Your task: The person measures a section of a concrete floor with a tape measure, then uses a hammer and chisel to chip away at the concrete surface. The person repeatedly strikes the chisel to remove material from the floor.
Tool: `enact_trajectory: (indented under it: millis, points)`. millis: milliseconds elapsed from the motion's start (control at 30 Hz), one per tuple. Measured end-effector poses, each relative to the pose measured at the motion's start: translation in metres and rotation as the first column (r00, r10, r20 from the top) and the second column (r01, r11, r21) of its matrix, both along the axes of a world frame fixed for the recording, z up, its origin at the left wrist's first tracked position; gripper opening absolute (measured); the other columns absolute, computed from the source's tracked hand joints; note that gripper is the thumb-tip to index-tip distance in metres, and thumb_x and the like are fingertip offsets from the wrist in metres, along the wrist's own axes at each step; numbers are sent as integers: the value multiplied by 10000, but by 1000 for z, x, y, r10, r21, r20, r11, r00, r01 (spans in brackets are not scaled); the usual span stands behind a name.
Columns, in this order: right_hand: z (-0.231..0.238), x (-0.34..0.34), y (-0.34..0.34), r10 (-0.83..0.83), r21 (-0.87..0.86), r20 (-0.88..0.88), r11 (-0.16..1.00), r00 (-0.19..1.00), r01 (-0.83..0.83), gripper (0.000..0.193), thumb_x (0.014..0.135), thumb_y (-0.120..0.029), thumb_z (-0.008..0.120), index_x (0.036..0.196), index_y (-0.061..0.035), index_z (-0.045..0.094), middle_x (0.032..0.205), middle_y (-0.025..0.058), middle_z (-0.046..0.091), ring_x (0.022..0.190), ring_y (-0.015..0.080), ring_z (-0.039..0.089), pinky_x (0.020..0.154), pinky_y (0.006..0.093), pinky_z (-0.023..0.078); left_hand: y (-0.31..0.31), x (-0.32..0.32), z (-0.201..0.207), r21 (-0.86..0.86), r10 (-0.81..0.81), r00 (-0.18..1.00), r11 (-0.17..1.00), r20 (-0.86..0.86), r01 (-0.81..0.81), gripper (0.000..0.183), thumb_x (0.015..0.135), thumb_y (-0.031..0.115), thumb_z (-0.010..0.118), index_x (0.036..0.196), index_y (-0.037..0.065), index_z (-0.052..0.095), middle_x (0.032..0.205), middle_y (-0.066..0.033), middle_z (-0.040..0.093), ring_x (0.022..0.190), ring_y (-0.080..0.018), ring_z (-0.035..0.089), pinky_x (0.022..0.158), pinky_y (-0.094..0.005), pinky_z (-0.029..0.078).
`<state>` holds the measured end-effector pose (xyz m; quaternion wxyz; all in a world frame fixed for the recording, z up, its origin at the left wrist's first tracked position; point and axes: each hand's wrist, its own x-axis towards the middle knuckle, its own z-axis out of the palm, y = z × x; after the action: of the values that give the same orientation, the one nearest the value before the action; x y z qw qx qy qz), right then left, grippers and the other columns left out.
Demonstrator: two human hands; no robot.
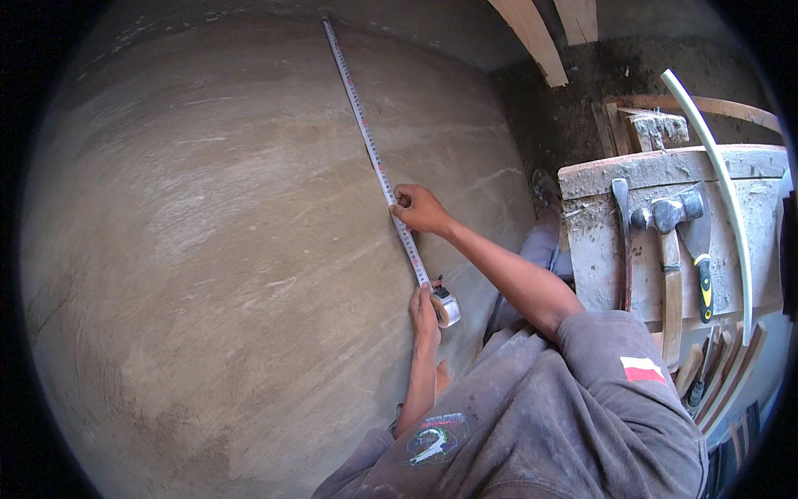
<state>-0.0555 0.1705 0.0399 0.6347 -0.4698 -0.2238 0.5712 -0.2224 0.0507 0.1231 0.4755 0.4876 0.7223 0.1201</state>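
Note:
A tape measure's white blade (366,133) runs out long and straight across a grey-brown plastered surface (224,241), up to its far edge. At the near end of the blade sits the tape measure's case (447,308), silver and rounded. My left hand (425,313) grips the tape measure where the blade leaves the case; some of its fingers are hidden. Farther along, my right hand (421,209) pinches the blade between thumb and fingers, its forearm reaching in from the right.
On the right, a rough wooden board (657,172) carries a hammer (669,249), a putty knife (700,258) and a chisel-like bar (623,241). A pale flexible tube (721,179) bends over it. Wood strips (731,374) stand below, and planks (532,37) hang at the far right.

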Motion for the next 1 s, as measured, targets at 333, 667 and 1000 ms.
enact_trajectory:
  millis: [333,667,1000]
  points:
    - [-1,-5,3,-13,-24,7,1000,1000,13,216,698,-179,639,764,7,550,703,157,588,662,271,589,619,383,454,2,-4,2,-21,15,1000,1000,9,-15,356,952,287,416,993,-7,613,816,-51,566,729,-118,513,681,-250,423]
    - [3,0,2,-50,43,53,998,997,48,169,744,-132,622,753,-6,510,639,70,540,580,145,530,539,329,438,3,-1,4,-57,118,988,992,97,-113,337,944,305,449,969,5,602,771,-54,555,655,-132,543,569,-276,467]
    - [5,2,3,-123,39,131,992,984,119,190,746,-163,620,818,-11,532,673,116,572,594,214,561,573,361,439,4,-9,2,-141,186,971,976,149,-165,338,938,306,450,975,10,608,771,-38,553,677,-116,529,606,-257,450]
